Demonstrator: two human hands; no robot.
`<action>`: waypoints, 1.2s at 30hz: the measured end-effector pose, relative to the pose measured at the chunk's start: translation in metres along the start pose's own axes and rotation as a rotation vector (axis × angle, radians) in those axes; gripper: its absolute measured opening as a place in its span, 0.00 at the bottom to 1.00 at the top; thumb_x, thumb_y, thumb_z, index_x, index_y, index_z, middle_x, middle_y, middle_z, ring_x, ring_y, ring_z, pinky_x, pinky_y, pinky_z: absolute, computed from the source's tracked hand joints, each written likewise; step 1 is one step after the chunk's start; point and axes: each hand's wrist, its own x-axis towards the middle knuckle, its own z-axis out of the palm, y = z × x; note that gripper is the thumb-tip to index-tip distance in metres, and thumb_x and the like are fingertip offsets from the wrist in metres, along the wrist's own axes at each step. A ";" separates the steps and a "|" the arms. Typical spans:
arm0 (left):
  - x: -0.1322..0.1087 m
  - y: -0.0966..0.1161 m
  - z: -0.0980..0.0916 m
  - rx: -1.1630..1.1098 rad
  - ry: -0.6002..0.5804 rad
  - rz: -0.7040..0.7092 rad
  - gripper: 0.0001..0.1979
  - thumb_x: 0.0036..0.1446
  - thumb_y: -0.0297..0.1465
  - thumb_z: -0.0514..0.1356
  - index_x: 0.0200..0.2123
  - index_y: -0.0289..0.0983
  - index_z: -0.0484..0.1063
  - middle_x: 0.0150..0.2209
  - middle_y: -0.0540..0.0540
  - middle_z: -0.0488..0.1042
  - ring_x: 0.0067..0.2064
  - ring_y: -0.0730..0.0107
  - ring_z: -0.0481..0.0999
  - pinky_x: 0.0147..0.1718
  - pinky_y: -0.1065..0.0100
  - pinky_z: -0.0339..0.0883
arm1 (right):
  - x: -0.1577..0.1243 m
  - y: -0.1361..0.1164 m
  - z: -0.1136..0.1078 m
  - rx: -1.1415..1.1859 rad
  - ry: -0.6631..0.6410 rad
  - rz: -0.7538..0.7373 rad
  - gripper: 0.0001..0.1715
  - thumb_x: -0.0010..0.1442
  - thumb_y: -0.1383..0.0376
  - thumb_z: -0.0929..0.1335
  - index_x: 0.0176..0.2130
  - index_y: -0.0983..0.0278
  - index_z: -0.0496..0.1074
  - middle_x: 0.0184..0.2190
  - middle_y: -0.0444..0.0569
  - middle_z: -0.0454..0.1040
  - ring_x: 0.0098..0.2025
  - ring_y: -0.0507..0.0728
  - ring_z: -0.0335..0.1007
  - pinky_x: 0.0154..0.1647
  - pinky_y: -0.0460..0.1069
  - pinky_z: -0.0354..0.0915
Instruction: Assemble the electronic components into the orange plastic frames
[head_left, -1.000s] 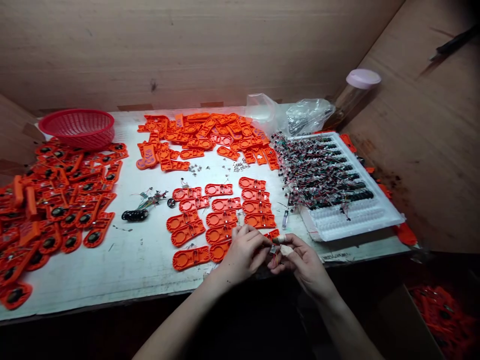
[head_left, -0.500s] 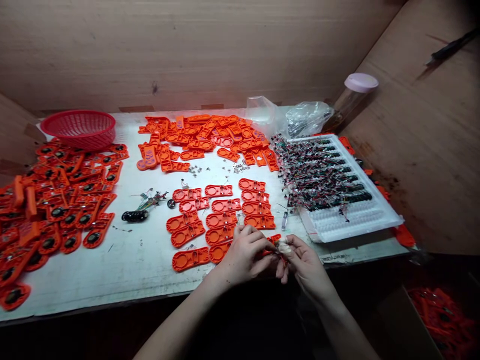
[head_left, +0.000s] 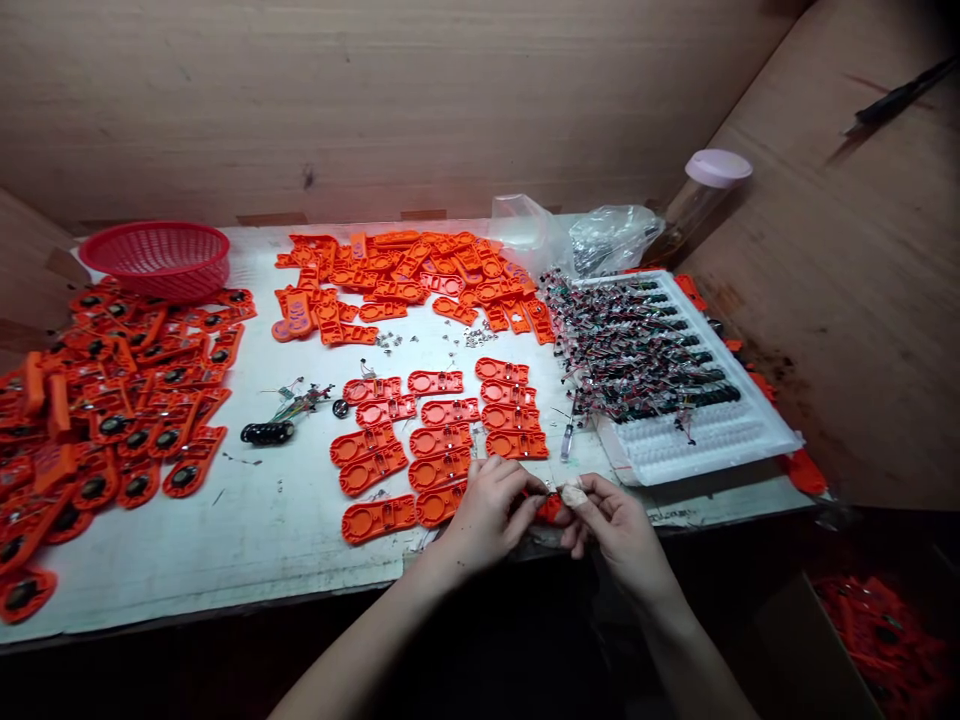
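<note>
I am holding both hands close together at the front edge of the counter [head_left: 300,540], with one orange shell [head_left: 550,509] sitting between them, partly hidden by fingers. My left hand [head_left: 491,505] is bending its thumb and fingers at the near-left side of it; my right hand [head_left: 611,520], wearing a white wrap [head_left: 574,496] on its thumb, is meeting it from the other side. The fingertips are sitting nearly together, but I cannot tell whether either hand is clamping the shell or some small part. Columns of laid-out shells [head_left: 440,441] are lying just beyond my left hand. A screwdriver [head_left: 568,440] is lying near the white tray [head_left: 682,455], which is carrying wired parts [head_left: 630,350]. A black coil [head_left: 268,432] is resting well apart, leftward.
</note>
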 end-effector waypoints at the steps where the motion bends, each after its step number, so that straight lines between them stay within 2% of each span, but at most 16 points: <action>1: -0.001 0.001 0.000 0.027 -0.004 0.015 0.05 0.59 0.33 0.58 0.37 0.38 0.70 0.36 0.48 0.73 0.40 0.65 0.68 0.42 0.62 0.55 | 0.001 0.000 0.000 0.027 -0.004 0.028 0.24 0.52 0.48 0.72 0.32 0.65 0.66 0.21 0.44 0.72 0.16 0.49 0.66 0.14 0.40 0.61; 3: -0.002 0.001 0.001 0.107 -0.002 0.053 0.08 0.57 0.36 0.61 0.37 0.38 0.69 0.35 0.48 0.73 0.40 0.64 0.68 0.42 0.61 0.55 | 0.001 0.000 0.001 0.070 -0.019 0.082 0.26 0.51 0.46 0.71 0.30 0.66 0.65 0.19 0.43 0.71 0.15 0.47 0.64 0.12 0.39 0.57; 6: -0.002 0.002 0.002 0.269 0.027 0.134 0.08 0.59 0.37 0.59 0.34 0.37 0.68 0.32 0.48 0.73 0.38 0.65 0.67 0.41 0.60 0.55 | 0.000 -0.001 0.002 0.065 -0.026 0.128 0.27 0.50 0.45 0.71 0.28 0.66 0.65 0.16 0.41 0.68 0.12 0.45 0.59 0.10 0.38 0.49; 10: -0.001 0.005 0.001 0.404 0.058 0.198 0.08 0.61 0.34 0.56 0.32 0.36 0.68 0.30 0.48 0.72 0.36 0.65 0.67 0.40 0.60 0.56 | -0.002 -0.001 0.002 0.015 -0.024 0.115 0.27 0.51 0.45 0.71 0.27 0.65 0.64 0.14 0.39 0.65 0.10 0.43 0.54 0.09 0.38 0.45; 15: -0.003 0.012 -0.002 0.249 0.056 0.098 0.04 0.58 0.31 0.58 0.33 0.37 0.69 0.30 0.47 0.73 0.35 0.66 0.68 0.37 0.62 0.58 | -0.003 0.000 0.006 -0.005 -0.042 0.059 0.26 0.54 0.46 0.69 0.28 0.65 0.65 0.15 0.38 0.65 0.11 0.43 0.55 0.11 0.38 0.46; 19: -0.007 0.010 0.002 0.128 0.085 -0.013 0.04 0.54 0.30 0.61 0.34 0.37 0.72 0.31 0.47 0.74 0.34 0.66 0.70 0.35 0.64 0.60 | -0.004 0.001 0.012 -0.052 0.017 -0.001 0.24 0.55 0.46 0.69 0.30 0.66 0.67 0.16 0.39 0.64 0.13 0.44 0.57 0.13 0.38 0.51; 23: -0.010 0.003 0.002 0.081 0.088 -0.016 0.07 0.53 0.33 0.64 0.36 0.38 0.75 0.31 0.47 0.75 0.33 0.67 0.71 0.33 0.66 0.61 | -0.006 0.000 0.017 -0.101 0.040 -0.019 0.26 0.55 0.45 0.69 0.30 0.66 0.68 0.16 0.39 0.64 0.14 0.45 0.55 0.13 0.40 0.52; 26: -0.010 0.000 0.000 0.073 0.091 0.001 0.06 0.57 0.34 0.61 0.34 0.38 0.76 0.29 0.47 0.75 0.31 0.68 0.71 0.32 0.67 0.60 | -0.007 -0.001 0.018 -0.123 0.018 -0.027 0.26 0.56 0.45 0.68 0.30 0.66 0.69 0.17 0.39 0.63 0.14 0.45 0.55 0.13 0.40 0.51; 29: -0.010 0.004 -0.003 0.009 0.087 -0.008 0.09 0.61 0.31 0.56 0.33 0.38 0.76 0.28 0.47 0.75 0.30 0.70 0.71 0.32 0.67 0.61 | -0.008 -0.001 0.017 -0.123 0.008 -0.044 0.25 0.57 0.46 0.67 0.30 0.65 0.68 0.17 0.39 0.63 0.15 0.45 0.55 0.14 0.41 0.52; 33: -0.009 0.011 -0.005 -0.126 0.117 -0.111 0.09 0.59 0.27 0.55 0.29 0.36 0.74 0.26 0.47 0.73 0.29 0.71 0.70 0.31 0.69 0.62 | -0.008 0.003 0.015 -0.066 -0.023 -0.047 0.23 0.59 0.47 0.67 0.31 0.64 0.67 0.19 0.40 0.65 0.16 0.46 0.58 0.16 0.41 0.53; 36: -0.008 0.015 -0.005 -0.196 0.112 -0.125 0.07 0.58 0.27 0.56 0.33 0.36 0.75 0.28 0.47 0.74 0.30 0.71 0.72 0.33 0.69 0.64 | -0.009 0.007 0.015 -0.017 -0.008 -0.043 0.21 0.59 0.48 0.66 0.32 0.64 0.66 0.20 0.40 0.66 0.17 0.46 0.60 0.15 0.40 0.52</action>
